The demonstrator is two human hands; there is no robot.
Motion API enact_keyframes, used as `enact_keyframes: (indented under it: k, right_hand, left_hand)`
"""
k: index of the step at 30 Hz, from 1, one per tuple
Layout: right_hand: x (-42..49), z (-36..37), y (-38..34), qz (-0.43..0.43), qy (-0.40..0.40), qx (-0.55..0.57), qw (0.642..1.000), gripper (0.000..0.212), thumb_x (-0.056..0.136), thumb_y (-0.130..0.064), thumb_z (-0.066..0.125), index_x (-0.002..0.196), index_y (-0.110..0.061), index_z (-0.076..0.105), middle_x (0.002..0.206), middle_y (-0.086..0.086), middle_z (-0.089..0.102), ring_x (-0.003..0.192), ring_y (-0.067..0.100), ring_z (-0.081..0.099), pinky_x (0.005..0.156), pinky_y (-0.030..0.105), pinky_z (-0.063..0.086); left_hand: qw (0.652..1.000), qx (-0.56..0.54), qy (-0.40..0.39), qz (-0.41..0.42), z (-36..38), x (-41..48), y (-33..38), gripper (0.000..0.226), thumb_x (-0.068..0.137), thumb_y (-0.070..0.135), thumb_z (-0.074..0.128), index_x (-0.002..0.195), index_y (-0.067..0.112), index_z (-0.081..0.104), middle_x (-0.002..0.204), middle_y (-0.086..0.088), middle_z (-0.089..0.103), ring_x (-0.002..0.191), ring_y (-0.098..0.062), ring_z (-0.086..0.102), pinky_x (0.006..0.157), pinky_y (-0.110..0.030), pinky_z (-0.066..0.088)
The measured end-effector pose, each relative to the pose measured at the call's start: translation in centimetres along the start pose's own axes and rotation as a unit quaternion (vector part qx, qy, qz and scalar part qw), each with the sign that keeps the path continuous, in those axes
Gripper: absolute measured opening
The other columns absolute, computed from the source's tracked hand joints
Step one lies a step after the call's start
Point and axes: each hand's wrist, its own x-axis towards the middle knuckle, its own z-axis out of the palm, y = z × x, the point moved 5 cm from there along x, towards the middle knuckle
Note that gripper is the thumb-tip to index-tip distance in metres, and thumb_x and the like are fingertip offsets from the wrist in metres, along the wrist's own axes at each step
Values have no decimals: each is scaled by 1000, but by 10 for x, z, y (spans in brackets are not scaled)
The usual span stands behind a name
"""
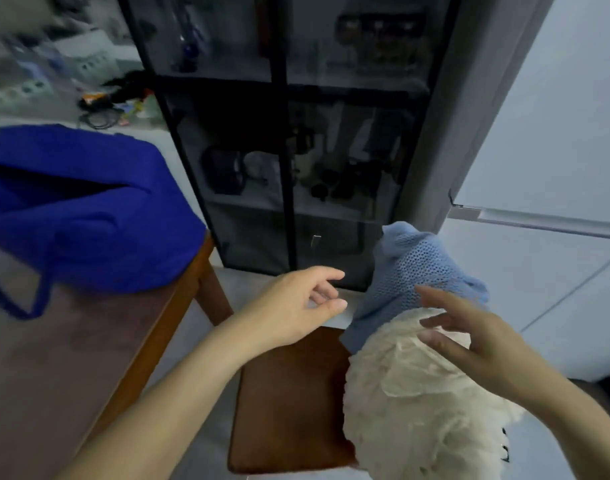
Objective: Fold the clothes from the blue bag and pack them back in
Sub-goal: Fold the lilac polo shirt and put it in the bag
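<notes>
2 hands reach with fingers loosely spread, holding nothing: the left hand (pixel 296 306) over a wooden chair seat (pixel 289 403), the right hand (pixel 476 344) over a fluffy cream garment (pixel 418 403) partly covering a pale-blue open-knit garment (pixel 418 268). Far left, the blurred blue bag (pixel 89 209) slumps on the table (pixel 54 375), cut off by the frame edge.

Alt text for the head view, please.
The left hand and right hand reach, fingers spread, toward a light blue mesh garment and a cream fluffy garment piled on a brown chair. The blue bag lies on a wooden table at left; a dark glass-fronted cabinet stands behind.
</notes>
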Motion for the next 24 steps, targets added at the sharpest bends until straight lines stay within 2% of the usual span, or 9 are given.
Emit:
enact_keyframes:
  k: [4,8,10,12,16,20,23,24]
  right_hand:
    - [9,45,-44,-63,-64,32,995,56,73,-77,40,125,-72,21,120,-28,53,105,-10,55,82,15,50]
    - [6,107,-109,-121,-141,58,981,61,63,-90,35,120,-77,17,121,-32,49,105,-13,54,84,16,48]
    - [-2,143,-151,-151,-180,61,970,59,65,-88,36,120,-77,19,124,-32,47,106,-14,53,86,16,46]
    - [-17,181,-196,-175,-224,59,957,56,68,-84,36,122,-73,22,125,-33,46,106,-16,51,82,12,44]
    - [-66,269,-286,-219,-285,82,929,72,62,-90,35,128,-63,26,120,-33,48,106,-13,53,85,15,46]
    - [-138,380,-369,-253,-370,83,890,61,79,-64,51,133,-59,23,118,-33,49,106,-9,53,92,19,45]
    - [-192,458,-426,-266,-432,71,859,60,86,-45,57,137,-49,25,115,-31,47,96,-14,53,80,6,44]
    - [-209,481,-443,-269,-452,67,847,60,88,-40,58,140,-44,27,117,-26,48,94,-13,54,79,7,46]
  left_hand:
    - [996,-7,39,-85,-17,-71,-37,47,91,39,56,136,34,43,114,18,59,103,4,55,90,-21,48]
    - [982,-34,109,-148,-33,-172,-75,48,90,39,58,136,33,45,112,18,61,101,6,56,91,-21,48]
    - [970,-39,150,-186,-39,-235,-98,47,89,40,59,134,34,47,111,18,62,102,4,56,92,-24,48]
    - [954,-46,194,-224,-43,-306,-120,47,87,44,60,131,35,49,108,18,63,100,2,58,91,-26,48]
    - [918,-32,234,-318,-40,-470,-162,43,90,42,58,131,36,49,107,18,61,100,0,58,90,-23,47]
    - [872,-28,261,-414,-27,-638,-197,38,92,42,56,127,27,54,109,7,65,97,-8,61,86,-30,50]
    - [812,-31,306,-495,-12,-751,-222,44,92,35,58,133,24,49,116,4,63,102,-11,59,87,-24,48]
    - [793,-25,323,-516,-9,-783,-228,45,92,33,59,134,23,48,119,4,62,103,-11,59,86,-24,48]
